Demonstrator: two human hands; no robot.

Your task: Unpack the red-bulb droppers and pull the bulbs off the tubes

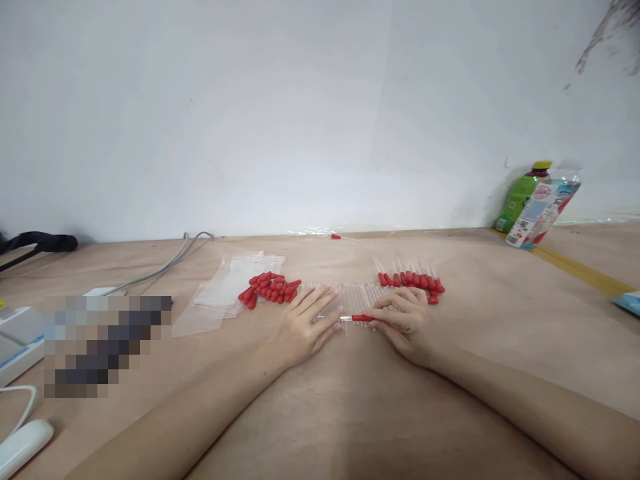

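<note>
Over a row of clear thin tubes [357, 293], my two hands meet at one dropper. My left hand [305, 327] pinches its clear tube [345, 318] between thumb and fingers. On the other end, my right hand [407, 327] grips the red rubber bulb [361, 318], which sits on the tube's end. A heap of loose red bulbs [270, 288] lies beside my left fingers. Behind my right hand are several droppers [410, 277] with red bulbs on, their tubes pointing to the wall.
Clear plastic bags [225, 293] lie left of the bulbs. One dropper [336, 237] rests near the wall. Two bottles, one green [517, 200] and one clear [543, 210], stand at back right. A grey cable [165, 267], a power strip [20, 353] and a white mouse [25, 447] are left.
</note>
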